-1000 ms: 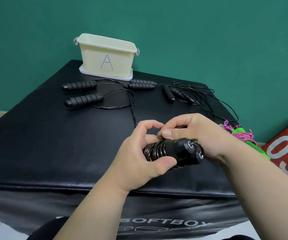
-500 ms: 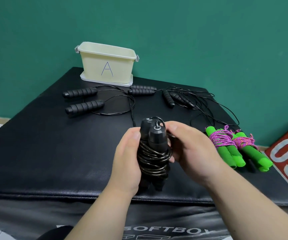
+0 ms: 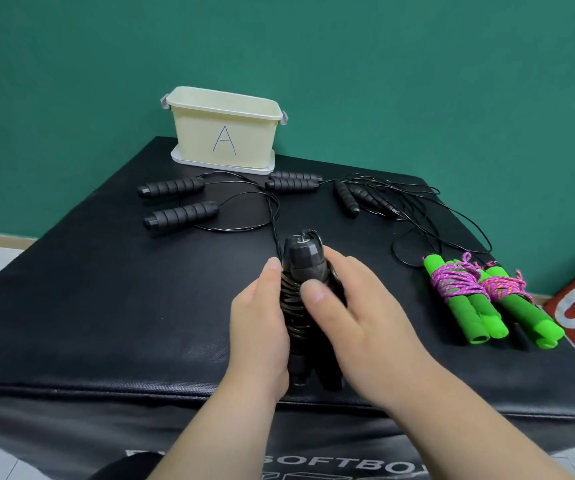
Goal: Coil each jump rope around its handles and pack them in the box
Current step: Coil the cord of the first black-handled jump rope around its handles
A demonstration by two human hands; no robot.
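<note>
Above black mat [image 3: 106, 306], coiled rope [image 3: 301, 263] stands upright.

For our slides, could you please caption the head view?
Left grip and right grip hold a coiled black rope; two coiled green ropes lie right, loose black ropes near the box.

Both hands, left [image 3: 260, 327] and right [image 3: 355, 313], grip coiled black rope [image 3: 301, 271] upright; box [image 3: 225, 133] far, green ropes [image 3: 480, 303] right.

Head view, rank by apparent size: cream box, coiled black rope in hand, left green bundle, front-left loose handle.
Cream box largest.
Coiled black rope and left green bundle look alike, the rope nearer and partly hidden: unranked.
Front-left loose handle smallest.
</note>
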